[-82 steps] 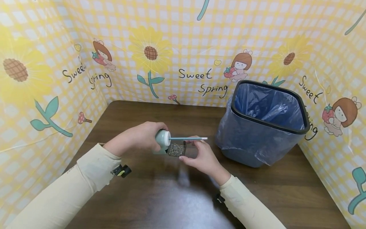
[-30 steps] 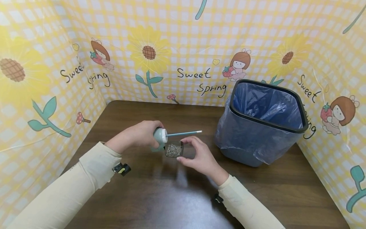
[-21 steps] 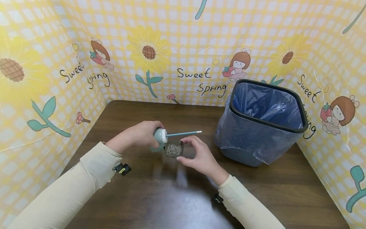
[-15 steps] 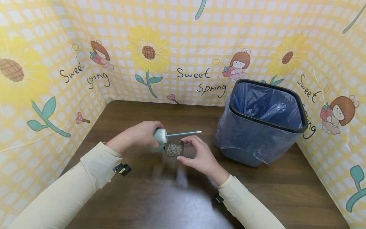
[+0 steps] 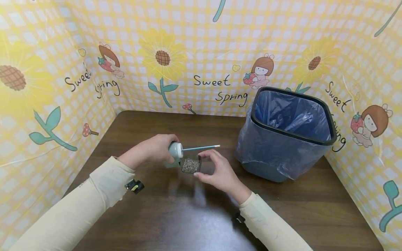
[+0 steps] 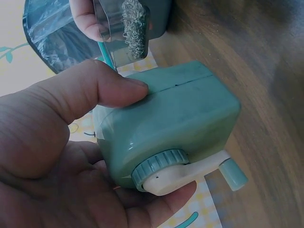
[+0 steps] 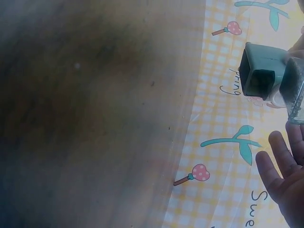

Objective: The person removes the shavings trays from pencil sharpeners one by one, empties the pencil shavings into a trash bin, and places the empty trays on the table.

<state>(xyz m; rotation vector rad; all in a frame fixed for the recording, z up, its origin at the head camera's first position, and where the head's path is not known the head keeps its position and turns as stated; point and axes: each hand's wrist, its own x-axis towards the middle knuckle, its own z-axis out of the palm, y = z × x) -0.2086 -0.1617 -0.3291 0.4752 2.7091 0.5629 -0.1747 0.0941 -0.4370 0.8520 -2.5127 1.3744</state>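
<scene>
My left hand (image 5: 157, 150) grips a green hand-crank pencil sharpener (image 6: 171, 109), its thumb lying across the body. The cream crank (image 6: 190, 175) points away from the palm in the left wrist view. A light-blue pencil (image 5: 202, 148) sticks out of the sharpener's white front collar toward the right. Between thumb and fingers, my right hand (image 5: 216, 167) pinches the clear smoky shavings drawer (image 5: 190, 165), which holds a heap of grey curly shavings. The drawer is out of the sharpener, close beside it. The right wrist view shows the sharpener's square opening (image 7: 262, 83).
A grey trash bin (image 5: 267, 170) with a blue plastic liner and black rim stands at the right on the brown wooden table (image 5: 150, 216). Yellow checked cloth (image 5: 201, 45) with flower prints walls the table at the back and both sides.
Since the oldest frame, the sharpener has shifted slightly left, and the pencil now slants up to the right. The drawer has turned, its shavings facing the head camera. Both holds remain the same.
</scene>
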